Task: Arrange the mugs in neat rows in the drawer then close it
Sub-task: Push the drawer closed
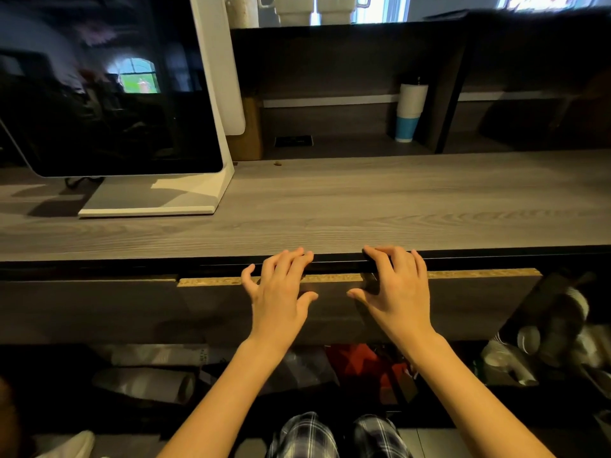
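The wide grey drawer front (469,305) sits just below the wood-grain countertop (363,206), pulled out only a sliver, so its raw chipboard top edge (215,281) shows. Nothing inside the drawer can be seen. My left hand (281,289) and my right hand (393,289) lie side by side on the middle of the front. The fingers of both are hooked over the top edge into the dark gap, thumbs spread below. Two white mugs (294,9) stand on the high shelf at the top of the view, partly cut off.
A large dark monitor (109,94) on a white stand occupies the counter's left. A white and blue tumbler (409,110) stands in the back cubby. Below the drawer, an open shelf holds paper cups (509,361), rolled sleeves of cups (145,385) and a red bag (363,361).
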